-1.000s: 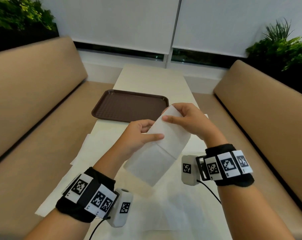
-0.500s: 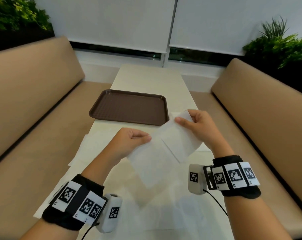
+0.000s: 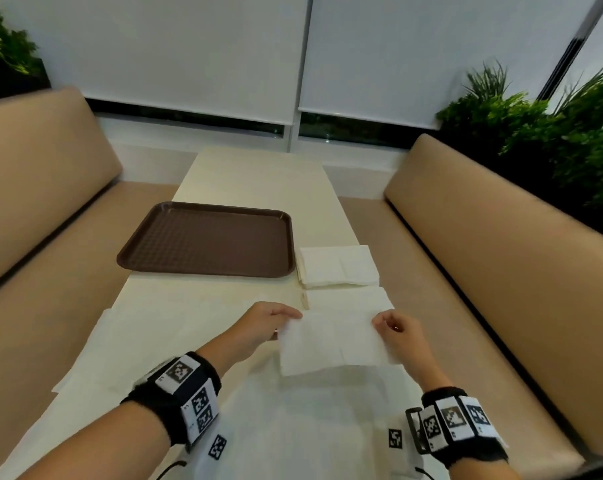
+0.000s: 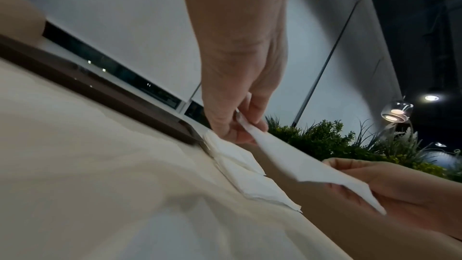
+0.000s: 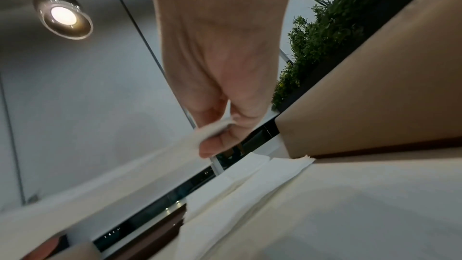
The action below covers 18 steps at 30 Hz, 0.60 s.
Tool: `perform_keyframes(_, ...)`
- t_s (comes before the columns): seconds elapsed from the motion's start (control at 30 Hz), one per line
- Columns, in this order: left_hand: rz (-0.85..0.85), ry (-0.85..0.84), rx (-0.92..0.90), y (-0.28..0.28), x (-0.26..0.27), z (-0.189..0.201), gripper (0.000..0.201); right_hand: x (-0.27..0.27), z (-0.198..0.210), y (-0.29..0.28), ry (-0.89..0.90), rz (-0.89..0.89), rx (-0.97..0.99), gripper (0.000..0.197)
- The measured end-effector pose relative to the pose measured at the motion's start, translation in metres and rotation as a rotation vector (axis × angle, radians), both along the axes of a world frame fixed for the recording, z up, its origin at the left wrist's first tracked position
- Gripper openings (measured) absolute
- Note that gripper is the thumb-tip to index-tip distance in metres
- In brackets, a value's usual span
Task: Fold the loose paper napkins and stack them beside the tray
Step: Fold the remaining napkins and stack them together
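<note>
Both hands hold one white folded napkin (image 3: 331, 342) level above the table. My left hand (image 3: 279, 318) pinches its far left corner, seen close in the left wrist view as the napkin (image 4: 295, 161) between thumb and fingers (image 4: 232, 128). My right hand (image 3: 388, 323) pinches the far right corner, the napkin (image 5: 210, 128) caught at the fingertips (image 5: 217, 141). Two folded napkins lie to the right of the brown tray (image 3: 175, 261): a thicker stack (image 3: 338, 265) by the tray's corner and a second one (image 3: 348, 299) just nearer, partly under the held napkin.
Loose unfolded napkins (image 3: 137, 344) cover the near part of the cream table (image 3: 255, 178), some hanging over its left edge. Tan bench seats (image 3: 501, 258) run along both sides. Plants (image 3: 549, 133) stand behind the right bench.
The hands have moved apart and lowered the napkin from a tilted, half-open hold to a flat, folded rectangle held by its two far corners. The folded stacks by the tray have come into sight.
</note>
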<state>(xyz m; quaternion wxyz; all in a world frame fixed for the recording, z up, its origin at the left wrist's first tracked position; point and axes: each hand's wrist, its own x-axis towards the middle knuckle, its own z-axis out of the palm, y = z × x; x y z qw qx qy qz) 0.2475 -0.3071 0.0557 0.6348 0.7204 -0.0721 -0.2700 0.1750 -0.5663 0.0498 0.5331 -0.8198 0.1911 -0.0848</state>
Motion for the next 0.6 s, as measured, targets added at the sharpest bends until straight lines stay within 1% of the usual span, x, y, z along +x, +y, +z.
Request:
perform_keyframes(0.07,0.008,0.028,-0.092,-0.027,0.017,-0.001,0.026,0.019,0.005,-0.017,0.018,-0.031,-0.038,0.023)
perform_keyframes(0.13,0.051,0.001,-0.103,-0.052,0.034,-0.006,0.03,0.039,0.011,-0.033,0.047,-0.003,-0.068,0.024)
perform_keyframes(0.2,0.125,-0.1,0.017,-0.074,0.048,-0.014,0.03,0.059,0.011,-0.047,0.089,0.021,-0.163,0.034)
perform_keyframes(0.23,0.156,-0.148,0.092,-0.082,0.053,-0.02,0.03,0.068,0.006,-0.053,0.112,0.016,-0.235,0.035)
perform_keyframes(0.33,0.177,-0.244,0.281,-0.097,0.063,-0.044,0.033,0.088,-0.011,-0.061,0.151,0.017,-0.424,0.03)
perform_keyframes(0.43,0.116,-0.323,0.426,-0.107,0.067,-0.063,0.035,0.098,-0.036,-0.066,0.203,0.057,-0.546,0.031)
perform_keyframes(0.5,0.074,-0.347,0.521,-0.114,0.066,-0.069,0.035,0.101,-0.053,-0.071,0.312,0.114,-0.603,0.033)
perform_keyframes(0.53,0.047,-0.354,0.598,-0.115,0.063,-0.07,0.036,0.101,-0.061,-0.073,0.383,0.132,-0.609,0.037)
perform_keyframes(0.57,0.005,-0.37,0.692,-0.115,0.06,-0.067,0.037,0.1,-0.064,-0.073,0.452,0.149,-0.647,0.038)
perform_keyframes(0.6,-0.047,-0.397,0.781,-0.113,0.056,-0.063,0.038,0.094,-0.058,-0.069,0.51,0.146,-0.683,0.041)
